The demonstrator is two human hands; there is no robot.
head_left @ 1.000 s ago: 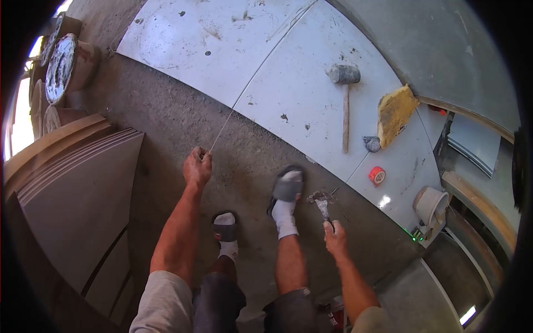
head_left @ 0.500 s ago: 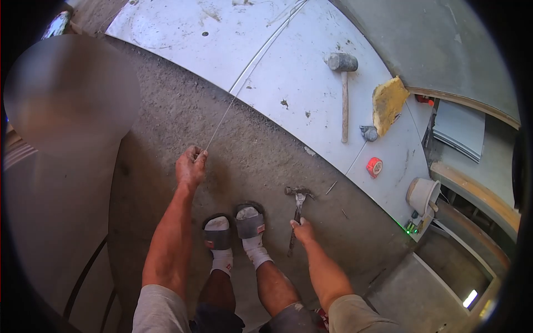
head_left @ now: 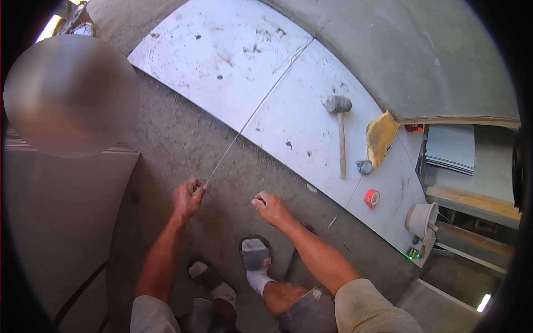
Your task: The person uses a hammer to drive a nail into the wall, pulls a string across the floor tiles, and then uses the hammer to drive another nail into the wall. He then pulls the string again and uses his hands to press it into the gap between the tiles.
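My left hand (head_left: 189, 198) is closed on a thin string (head_left: 223, 155), which runs taut up to the edge of the white slabs and on along the joint between them. To its right, my right hand (head_left: 270, 208) hovers over the floor with fingers curled together. Something dark shows between its thumb and fingers, too small to name. Under my right forearm a hammer (head_left: 291, 262) lies on the floor, mostly hidden by the arm.
On the white slabs (head_left: 222, 105) lie a rubber mallet (head_left: 340, 105), a yellow sponge (head_left: 381, 140), red tape (head_left: 372, 198) and a bucket (head_left: 417, 219). A green-lit device (head_left: 413, 253) stands at the slab corner. A blurred shape covers the upper left.
My right hand has let go of the hammer and moved up and left, towards the string. My left hand still grips the string. My feet have shifted and the view has tilted.
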